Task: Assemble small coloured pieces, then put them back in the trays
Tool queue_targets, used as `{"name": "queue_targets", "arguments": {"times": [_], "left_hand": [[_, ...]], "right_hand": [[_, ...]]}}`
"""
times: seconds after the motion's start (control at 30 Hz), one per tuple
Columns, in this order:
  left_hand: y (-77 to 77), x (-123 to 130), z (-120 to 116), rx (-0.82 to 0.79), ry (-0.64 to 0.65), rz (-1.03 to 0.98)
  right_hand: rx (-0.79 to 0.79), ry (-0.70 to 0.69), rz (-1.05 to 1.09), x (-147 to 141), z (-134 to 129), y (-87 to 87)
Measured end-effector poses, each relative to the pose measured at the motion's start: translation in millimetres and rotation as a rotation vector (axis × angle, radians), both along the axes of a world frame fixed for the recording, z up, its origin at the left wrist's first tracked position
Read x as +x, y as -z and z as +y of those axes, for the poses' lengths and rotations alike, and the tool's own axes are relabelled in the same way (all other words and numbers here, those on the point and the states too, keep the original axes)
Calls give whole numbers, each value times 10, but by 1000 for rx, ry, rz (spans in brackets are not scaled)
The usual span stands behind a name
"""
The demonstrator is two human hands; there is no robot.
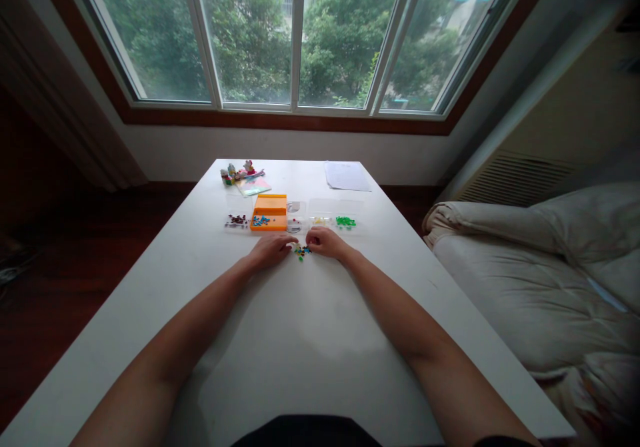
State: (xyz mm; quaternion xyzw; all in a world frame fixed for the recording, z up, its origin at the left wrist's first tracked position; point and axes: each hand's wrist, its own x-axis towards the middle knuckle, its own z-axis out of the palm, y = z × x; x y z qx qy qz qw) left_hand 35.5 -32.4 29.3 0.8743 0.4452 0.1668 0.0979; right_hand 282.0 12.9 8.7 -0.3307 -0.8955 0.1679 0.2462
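A small pile of mixed beads or tiny pieces (pixel 301 252), in green, blue, yellow and dark colours, lies on the white table (pixel 300 327) between my hands. At its left edge rests my left hand (pixel 270 251), its fingers stretched toward the pile and slightly apart. My right hand (pixel 325 242) is at the pile's upper right, with the fingers curled in. Whatever it may hold is too small to make out. Just beyond stand an orange box (pixel 271 205) with blue pieces (pixel 261 220), and clear boxes with dark brown pieces (pixel 237 220) and green pieces (pixel 346 221).
Pale pieces (pixel 320 221) lie in the clear box behind my right hand. Small figurines (pixel 240 173) and a pastel card (pixel 254 186) are at the far left, white paper sheets (pixel 346 175) at the far right. A cream sofa (pixel 500 287) stands right of the table.
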Motion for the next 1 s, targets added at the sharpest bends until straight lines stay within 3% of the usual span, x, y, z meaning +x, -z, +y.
{"name": "queue_targets", "arguments": {"times": [0.43,0.6,0.77,1.0], "left_hand": [[18,-40,34,-2,-239,-17],[27,-64,58,19,-261,-30],[40,-82,75,3,-265,-34],[60,-101,96,-8,-270,-39]], "right_hand": [[-107,-5,-1,-12,-30,-55],[-153,-50,1,-17,-14,-22],[-95,76,40,-71,-29,17],[-244,-42,12,-31,-48,-80]]}}
